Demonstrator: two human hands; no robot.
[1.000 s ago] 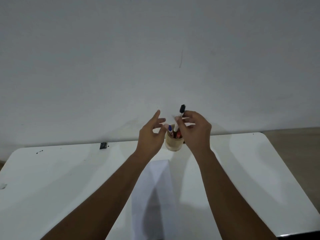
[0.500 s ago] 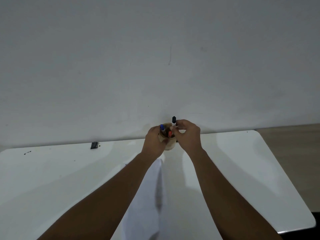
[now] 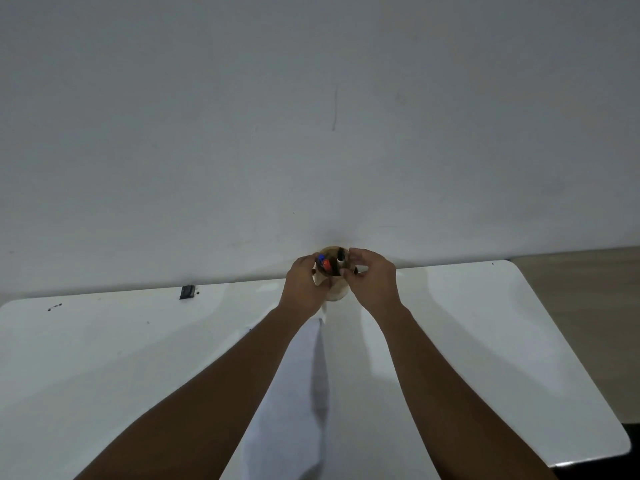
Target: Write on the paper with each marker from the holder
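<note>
At the far edge of a white table, hard against a pale wall, a person cups a small round wooden holder between two bare hands. The left hand wraps the holder's left side, fingers curled on its wall. The right hand sits at the rim, thumb and fingertips pinched close by the black-capped marker; whether they actually grip it or only rest on the rim cannot be told from this angle. A blue-capped marker and a red-capped marker stand touching each other on the holder's left side, all three upright with caps uppermost. A sheet of white paper lies on the table between the forearms, its far end reaching toward the holder's base. A small dark object sits well to the left near the wall.

The markers look light, stiff and smooth-barrelled, so a pinch just below the cap should lift one straight out. The holder appears light enough to tip or slide, which makes the steadying hand sensible. The paper is thin and limp and would likely shift under a pen unless pressed flat.
</note>
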